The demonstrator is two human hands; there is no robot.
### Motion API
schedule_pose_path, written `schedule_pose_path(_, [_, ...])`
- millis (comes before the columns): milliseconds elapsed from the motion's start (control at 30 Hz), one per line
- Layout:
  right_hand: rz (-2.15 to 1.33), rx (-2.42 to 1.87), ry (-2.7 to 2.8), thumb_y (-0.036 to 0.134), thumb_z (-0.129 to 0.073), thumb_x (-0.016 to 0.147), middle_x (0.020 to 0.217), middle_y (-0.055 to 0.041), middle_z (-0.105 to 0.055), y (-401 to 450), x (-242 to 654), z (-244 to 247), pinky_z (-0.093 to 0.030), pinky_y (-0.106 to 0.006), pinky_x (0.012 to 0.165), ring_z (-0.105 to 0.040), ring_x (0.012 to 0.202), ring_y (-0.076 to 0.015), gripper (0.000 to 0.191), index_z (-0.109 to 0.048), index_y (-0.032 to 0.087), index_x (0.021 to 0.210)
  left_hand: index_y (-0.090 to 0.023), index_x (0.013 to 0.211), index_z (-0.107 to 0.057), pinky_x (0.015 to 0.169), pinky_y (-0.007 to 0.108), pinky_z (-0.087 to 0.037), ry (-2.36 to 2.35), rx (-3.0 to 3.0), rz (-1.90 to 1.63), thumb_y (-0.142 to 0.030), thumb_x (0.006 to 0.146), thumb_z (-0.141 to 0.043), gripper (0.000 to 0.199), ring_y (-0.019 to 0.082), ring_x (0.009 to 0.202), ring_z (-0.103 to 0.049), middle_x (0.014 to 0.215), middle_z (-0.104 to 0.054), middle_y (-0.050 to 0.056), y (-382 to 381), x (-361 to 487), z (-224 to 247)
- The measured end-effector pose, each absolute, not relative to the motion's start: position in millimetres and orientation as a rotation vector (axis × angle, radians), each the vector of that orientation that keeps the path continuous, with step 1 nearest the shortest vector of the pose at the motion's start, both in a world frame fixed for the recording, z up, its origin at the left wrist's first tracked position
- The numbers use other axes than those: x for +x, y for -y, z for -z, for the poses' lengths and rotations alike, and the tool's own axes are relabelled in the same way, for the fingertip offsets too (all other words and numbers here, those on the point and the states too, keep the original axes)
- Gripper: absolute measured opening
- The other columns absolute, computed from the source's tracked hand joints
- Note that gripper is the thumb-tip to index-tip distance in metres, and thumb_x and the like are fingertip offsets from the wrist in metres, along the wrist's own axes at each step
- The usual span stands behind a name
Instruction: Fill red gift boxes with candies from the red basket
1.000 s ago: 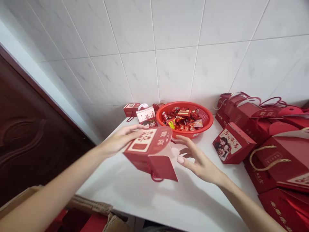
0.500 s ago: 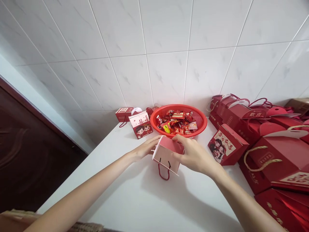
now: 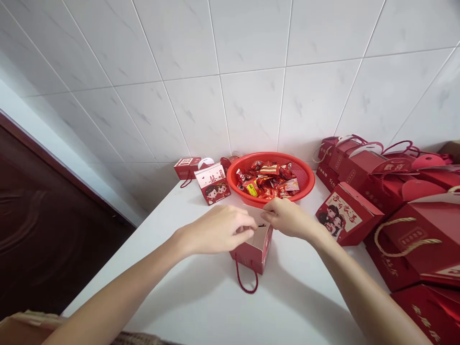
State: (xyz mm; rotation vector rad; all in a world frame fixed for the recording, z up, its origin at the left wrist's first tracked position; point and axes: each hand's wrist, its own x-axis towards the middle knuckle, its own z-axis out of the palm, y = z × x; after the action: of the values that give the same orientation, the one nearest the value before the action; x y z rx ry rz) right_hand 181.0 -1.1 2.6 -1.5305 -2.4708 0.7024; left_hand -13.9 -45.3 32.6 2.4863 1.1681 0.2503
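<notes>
An open-topped red gift box (image 3: 248,257) stands upright on the white table (image 3: 215,306), its dark red cord handle hanging down in front. My left hand (image 3: 219,229) is over the box's left side, fingers curled above the opening; whether it grips anything is hidden. At the far right edge of the box, my right hand (image 3: 289,218) pinches the raised back panel between thumb and fingers. Just behind the hands sits a red plastic basket (image 3: 308,184) holding several wrapped candies (image 3: 268,181).
Two small boxes, one with a cartoon couple (image 3: 214,184) and one red (image 3: 187,168), are left of the basket. A box with a couple print (image 3: 347,213) and many piled red boxes (image 3: 420,230) fill the right side. A tiled wall is behind.
The box has turned from tilted to upright, its opening now facing up and the cord handle nearer me. My left hand has moved from the box's far left side to above its opening.
</notes>
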Motion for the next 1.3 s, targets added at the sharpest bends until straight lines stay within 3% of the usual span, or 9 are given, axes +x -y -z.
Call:
schedule_pose_path(133, [-0.622,-1.479,2.505,0.018,-0.053,0.088,0.063,0.001,-0.048,1,197,-3,-0.025,-0.026,0.054,-0.038,0.057,-0.0113,0.022,-0.048,0.018,0.067,-0.024,0.114,-0.07,0.081,0.032,-0.047,-1.346,2.485,-0.195,-0.04,0.093,-0.054,0.03,0.025,0.098,-0.063,0.113,-0.065,0.006,49,-18,-23])
schedule_pose_path(200, [-0.47,-1.371,2.525,0.013,-0.056,0.085,0.079,-0.0023,-0.057,6,201,-5,-0.029,-0.025,0.057,-0.048,0.067,-0.0137,0.005,-0.057,0.018,0.086,-0.028,0.13,-0.061,0.088,0.034,-0.048,-1.347,2.412,-0.213,-0.052,0.085,-0.066,0.051,0.03,0.113,-0.059,0.128,-0.059,0.007,50,-25,-17])
schedule_pose_path(267, [-0.342,-1.195,2.578,0.005,-0.055,0.083,0.093,-0.0053,-0.06,13,200,-7,-0.032,-0.024,0.061,-0.052,0.076,-0.0154,0.02,-0.058,0.018,0.098,-0.03,0.14,-0.053,0.096,0.039,-0.047,-1.295,2.38,-0.167,-0.061,0.074,-0.074,0.075,0.036,0.124,-0.051,0.137,-0.053,0.009,51,-32,-11])
schedule_pose_path(333, [-0.307,-0.959,2.639,0.0,-0.05,0.085,0.096,-0.0065,-0.06,20,195,-9,-0.035,-0.025,0.064,-0.052,0.08,-0.0155,0.022,-0.06,0.017,0.094,-0.031,0.146,-0.046,0.103,0.044,-0.043,-1.244,2.371,-0.104,-0.066,0.069,-0.076,0.09,0.04,0.131,-0.044,0.144,-0.048,0.011,52,-36,-6])
schedule_pose_path(467, [-0.52,-0.602,2.698,0.0,-0.048,0.089,0.088,-0.0045,-0.063,29,187,-14,-0.038,-0.025,0.067,-0.056,0.08,-0.0143,0.025,-0.065,0.017,0.087,-0.032,0.151,-0.04,0.112,0.05,-0.036,-1.24,2.289,-0.11,-0.067,0.071,-0.075,0.094,0.042,0.141,-0.035,0.156,-0.037,0.012,55,-36,2])
schedule_pose_path(667, [-0.505,-1.203,2.72,0.021,-0.07,0.084,0.091,-0.0063,-0.067,33,204,-21,-0.035,-0.027,0.061,-0.061,0.08,-0.0206,0.013,-0.065,0.018,0.096,-0.031,0.157,-0.029,0.12,0.051,-0.026,-1.265,2.214,-0.119,-0.072,0.071,-0.073,0.105,0.041,0.151,-0.017,0.167,-0.016,0.01,53,-39,13])
schedule_pose_path(767, [-0.588,-1.307,2.751,0.033,-0.078,0.079,0.094,-0.0074,-0.068,33,214,-20,-0.037,-0.028,0.063,-0.063,0.086,-0.0249,0.027,-0.066,0.018,0.097,-0.03,0.157,-0.029,0.121,0.048,-0.027,-1.264,2.191,-0.116,-0.071,0.071,-0.073,0.105,0.039,0.152,-0.015,0.167,-0.014,0.009,47,-40,18])
schedule_pose_path(1000, [-0.614,-1.386,2.766,0.035,-0.076,0.081,0.106,-0.0119,-0.069,38,216,-20,-0.041,-0.032,0.071,-0.065,0.093,-0.0295,0.034,-0.068,0.017,0.109,-0.029,0.145,-0.051,0.12,0.051,-0.029,-1.195,2.197,-0.208,-0.067,0.069,-0.078,0.089,0.039,0.151,-0.021,0.166,-0.017,0.009,26,-40,27])
schedule_pose_path(1300, [-0.464,-1.421,2.85,0.046,-0.068,0.087,0.1,-0.0125,-0.071,42,214,-21,-0.036,-0.031,0.065,-0.067,0.09,-0.0321,0.037,-0.067,0.017,0.111,-0.033,0.12,-0.071,0.12,0.054,-0.027,-1.008,2.155,-0.355,-0.053,0.057,-0.091,0.07,0.038,0.149,-0.026,0.162,-0.03,0.006,2,-44,46])
